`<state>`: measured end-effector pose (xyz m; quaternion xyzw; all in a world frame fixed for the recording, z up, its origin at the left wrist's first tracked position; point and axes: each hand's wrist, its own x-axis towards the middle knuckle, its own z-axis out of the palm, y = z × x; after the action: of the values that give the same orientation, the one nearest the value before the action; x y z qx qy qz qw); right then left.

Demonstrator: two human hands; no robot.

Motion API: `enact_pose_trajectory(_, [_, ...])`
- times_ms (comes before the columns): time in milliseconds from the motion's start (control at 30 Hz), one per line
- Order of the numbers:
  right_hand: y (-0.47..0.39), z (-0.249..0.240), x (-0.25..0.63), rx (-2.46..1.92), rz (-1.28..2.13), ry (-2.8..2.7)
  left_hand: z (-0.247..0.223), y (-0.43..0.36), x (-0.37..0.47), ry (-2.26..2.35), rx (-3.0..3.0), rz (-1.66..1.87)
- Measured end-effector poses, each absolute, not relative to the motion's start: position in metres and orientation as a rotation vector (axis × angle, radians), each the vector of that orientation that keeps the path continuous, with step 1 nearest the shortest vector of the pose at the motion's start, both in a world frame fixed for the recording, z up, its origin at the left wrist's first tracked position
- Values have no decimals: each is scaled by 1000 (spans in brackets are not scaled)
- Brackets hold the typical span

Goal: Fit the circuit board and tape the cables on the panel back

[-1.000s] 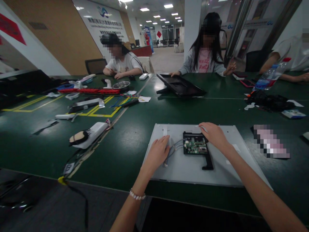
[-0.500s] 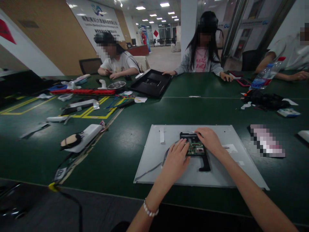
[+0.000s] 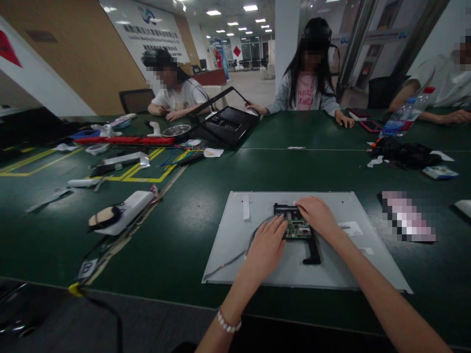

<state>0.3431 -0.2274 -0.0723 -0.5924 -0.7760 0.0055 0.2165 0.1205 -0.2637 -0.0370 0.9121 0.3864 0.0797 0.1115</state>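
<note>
The board (image 3: 299,230) is sitting in its black frame (image 3: 313,249) on the panel (image 3: 294,274), which is lying on the table (image 3: 184,240). The left hand (image 3: 265,246) is lying with fingers loosely extended over the board's left side, near the cable (image 3: 228,263); the right hand (image 3: 319,216) is resting bent fingers at the frame's upper right corner. I cannot tell whether either is gripping anything.
</note>
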Motion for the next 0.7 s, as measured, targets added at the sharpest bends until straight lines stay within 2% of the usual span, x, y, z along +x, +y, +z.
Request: enact_pose_trajectory(700, [-225, -79, 342, -1650, 80, -2034, -43, -254, 113, 964, 2683, 313])
